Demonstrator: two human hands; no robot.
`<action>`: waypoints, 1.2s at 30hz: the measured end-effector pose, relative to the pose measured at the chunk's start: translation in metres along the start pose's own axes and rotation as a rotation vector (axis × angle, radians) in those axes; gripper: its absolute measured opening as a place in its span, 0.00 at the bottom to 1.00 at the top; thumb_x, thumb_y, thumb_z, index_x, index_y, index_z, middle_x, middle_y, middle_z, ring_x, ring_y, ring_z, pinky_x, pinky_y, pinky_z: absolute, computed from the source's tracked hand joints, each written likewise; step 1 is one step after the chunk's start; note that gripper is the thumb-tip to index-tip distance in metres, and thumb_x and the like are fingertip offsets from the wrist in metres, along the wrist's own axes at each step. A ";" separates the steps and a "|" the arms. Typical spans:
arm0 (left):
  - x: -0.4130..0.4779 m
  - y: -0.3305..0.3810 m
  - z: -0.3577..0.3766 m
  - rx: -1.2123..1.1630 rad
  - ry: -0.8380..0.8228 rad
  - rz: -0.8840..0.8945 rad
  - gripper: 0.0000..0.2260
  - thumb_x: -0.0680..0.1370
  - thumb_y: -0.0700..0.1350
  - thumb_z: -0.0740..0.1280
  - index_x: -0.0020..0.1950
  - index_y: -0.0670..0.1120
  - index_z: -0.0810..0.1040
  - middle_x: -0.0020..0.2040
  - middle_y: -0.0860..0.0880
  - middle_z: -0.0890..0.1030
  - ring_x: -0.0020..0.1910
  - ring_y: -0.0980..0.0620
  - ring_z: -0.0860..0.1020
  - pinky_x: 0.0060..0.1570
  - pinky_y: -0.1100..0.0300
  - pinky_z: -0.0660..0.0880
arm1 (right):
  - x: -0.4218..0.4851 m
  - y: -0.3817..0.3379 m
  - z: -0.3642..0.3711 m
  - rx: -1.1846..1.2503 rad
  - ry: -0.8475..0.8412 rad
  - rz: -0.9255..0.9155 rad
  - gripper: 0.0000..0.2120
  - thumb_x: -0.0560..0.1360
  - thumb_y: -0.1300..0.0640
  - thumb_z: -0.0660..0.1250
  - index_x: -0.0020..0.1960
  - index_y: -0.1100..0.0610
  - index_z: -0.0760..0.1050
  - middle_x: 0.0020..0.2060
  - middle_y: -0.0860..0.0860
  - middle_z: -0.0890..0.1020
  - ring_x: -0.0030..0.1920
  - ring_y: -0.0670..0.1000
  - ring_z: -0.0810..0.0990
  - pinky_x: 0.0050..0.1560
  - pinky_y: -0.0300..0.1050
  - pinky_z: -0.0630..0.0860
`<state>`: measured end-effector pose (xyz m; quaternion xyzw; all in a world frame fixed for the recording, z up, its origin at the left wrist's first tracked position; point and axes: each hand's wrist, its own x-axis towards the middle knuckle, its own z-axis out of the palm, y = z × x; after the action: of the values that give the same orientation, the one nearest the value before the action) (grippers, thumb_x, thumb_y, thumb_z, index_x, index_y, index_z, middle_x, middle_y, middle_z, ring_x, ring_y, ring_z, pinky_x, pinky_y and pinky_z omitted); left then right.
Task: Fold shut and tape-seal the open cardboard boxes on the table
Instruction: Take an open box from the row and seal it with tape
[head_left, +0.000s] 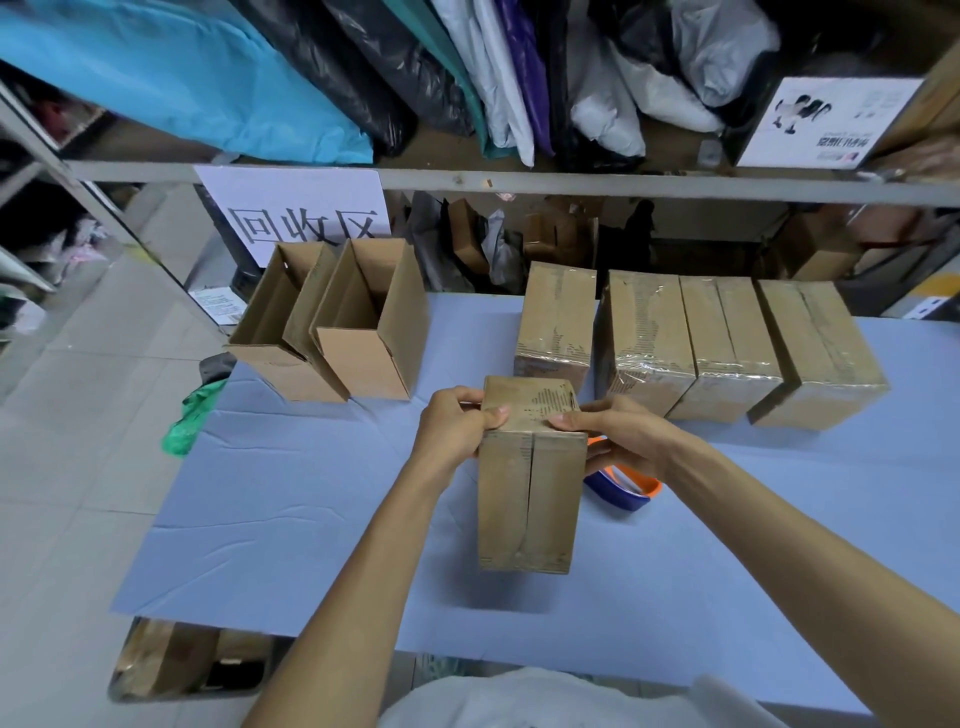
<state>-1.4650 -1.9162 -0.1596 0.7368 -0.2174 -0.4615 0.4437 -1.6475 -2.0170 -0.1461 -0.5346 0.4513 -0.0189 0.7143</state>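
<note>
A closed cardboard box (527, 499) stands in the middle of the blue table (291, 493), its two flaps meeting in a seam that faces me. My left hand (457, 426) grips its upper left edge, thumb on the top face. My right hand (618, 431) grips the upper right edge, fingers pressing the top. Two open boxes (332, 332) stand at the far left. Several taped boxes (727, 348) line the far right. An orange and blue tape dispenser (628, 486) lies just right of the held box, partly hidden by my right hand.
A metal shelf (519, 179) with bags and a white sign runs along the table's far side. A green bag (192, 415) hangs off the left table edge. Tiled floor lies to the left, and cardboard boxes (156, 660) sit under the table.
</note>
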 end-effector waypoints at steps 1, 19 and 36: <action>0.000 -0.001 0.000 0.020 0.020 0.014 0.11 0.75 0.46 0.73 0.54 0.44 0.80 0.49 0.49 0.81 0.46 0.52 0.80 0.42 0.53 0.80 | 0.000 0.002 -0.001 0.032 0.006 -0.016 0.21 0.65 0.52 0.76 0.53 0.63 0.78 0.47 0.60 0.85 0.48 0.60 0.84 0.45 0.53 0.83; -0.008 -0.006 0.001 0.042 -0.098 0.080 0.18 0.79 0.51 0.66 0.69 0.50 0.75 0.57 0.56 0.81 0.55 0.57 0.79 0.60 0.55 0.76 | 0.006 0.012 -0.015 0.032 -0.078 -0.043 0.22 0.70 0.52 0.71 0.58 0.65 0.77 0.53 0.62 0.83 0.53 0.63 0.82 0.57 0.60 0.78; -0.012 -0.025 -0.004 0.333 0.034 0.491 0.11 0.79 0.50 0.67 0.59 0.52 0.82 0.54 0.54 0.84 0.50 0.54 0.80 0.52 0.61 0.76 | 0.006 0.031 0.020 -0.215 0.237 -0.380 0.38 0.68 0.41 0.73 0.74 0.44 0.64 0.64 0.44 0.77 0.58 0.49 0.79 0.40 0.53 0.83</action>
<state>-1.4696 -1.8934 -0.1746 0.7324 -0.4545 -0.2859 0.4187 -1.6447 -1.9920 -0.1735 -0.6767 0.4227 -0.1672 0.5792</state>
